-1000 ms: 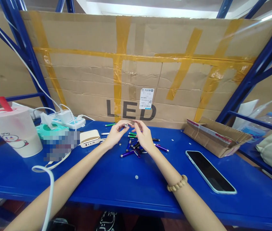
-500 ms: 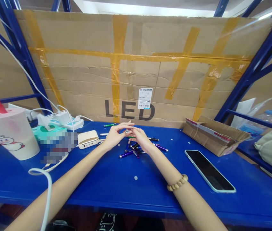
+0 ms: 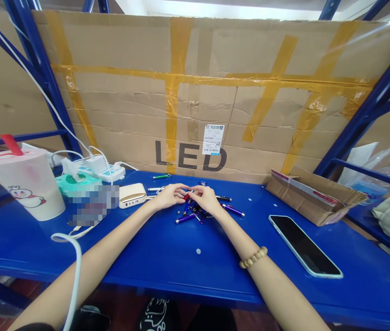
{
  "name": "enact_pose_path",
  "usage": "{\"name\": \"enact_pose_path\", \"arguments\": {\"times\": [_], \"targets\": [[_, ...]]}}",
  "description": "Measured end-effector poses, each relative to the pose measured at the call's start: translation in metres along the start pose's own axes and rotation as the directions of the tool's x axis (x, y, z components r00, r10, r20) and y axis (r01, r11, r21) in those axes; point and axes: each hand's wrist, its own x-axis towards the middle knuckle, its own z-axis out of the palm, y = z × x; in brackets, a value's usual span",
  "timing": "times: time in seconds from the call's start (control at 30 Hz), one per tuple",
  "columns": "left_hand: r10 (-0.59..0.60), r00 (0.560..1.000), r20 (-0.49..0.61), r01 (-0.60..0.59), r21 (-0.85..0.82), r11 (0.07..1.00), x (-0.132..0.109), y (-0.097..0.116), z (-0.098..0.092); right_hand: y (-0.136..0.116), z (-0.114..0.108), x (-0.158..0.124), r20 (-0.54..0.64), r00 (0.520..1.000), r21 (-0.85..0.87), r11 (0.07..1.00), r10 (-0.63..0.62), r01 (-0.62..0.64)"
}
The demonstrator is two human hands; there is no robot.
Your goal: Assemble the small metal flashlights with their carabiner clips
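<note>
Over a pile of slim metallic tubes, both hands meet with fingertips close together. A small red pen-shaped tube [image 3: 186, 196] shows between them. My left hand [image 3: 170, 196] pinches it from the left. On the other side, the bent fingers of my right hand [image 3: 206, 199] close on it too. Purple tubes [image 3: 185, 219] and darker ones with silvery ends lie loosely under and in front of the hands. A green tube [image 3: 162, 176] rests apart near the cardboard, and a silver tube [image 3: 155, 189] lies left of my left hand. Fingers partly hide the pile.
A white power bank [image 3: 132, 196], a teal tissue pack [image 3: 77, 185] and a lidded cup [image 3: 36, 188] stand left, with white cables [image 3: 76, 271] around them. On the right are a phone [image 3: 305, 246] and an open cardboard box [image 3: 319, 195]. Taped cardboard [image 3: 129, 110] closes the back.
The hands have drawn slightly apart at the fingertips, and the red tube now shows between them. A small blue piece shows behind the hands. The whole view has shifted a little.
</note>
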Motion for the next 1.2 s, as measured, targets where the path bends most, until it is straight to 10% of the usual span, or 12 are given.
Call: {"name": "enact_pose_path", "arguments": {"times": [0.17, 0.33, 0.53, 0.7, 1.2], "targets": [[0.056, 0.982, -0.179, -0.055, 0.013, 0.998, -0.001, 0.006, -0.002, -0.003, -0.005, 0.004, -0.117, 0.982, 0.218, 0.968, 0.15, -0.122], [0.072, 0.984, -0.165, -0.096, -0.14, 0.986, -0.004, 0.018, 0.0, -0.01, -0.006, 0.003, 0.143, 0.95, 0.552, 0.774, 0.278, -0.31], [0.121, 0.903, -0.413, -0.164, -0.071, 0.984, -0.003, 0.021, -0.01, -0.015, 0.001, -0.006, 0.083, 0.997, 0.06, 0.998, -0.008, 0.003], [0.28, 0.775, -0.566, -0.265, 0.111, 0.958, -0.004, 0.02, -0.016, -0.029, 0.01, -0.023, 0.273, 0.953, -0.288, 0.934, -0.131, 0.211], [0.434, 0.648, -0.626, -0.184, 0.424, 0.887, -0.003, 0.015, -0.015, -0.042, 0.016, -0.033, 0.257, 0.962, -0.43, 0.881, -0.088, 0.196]]}}
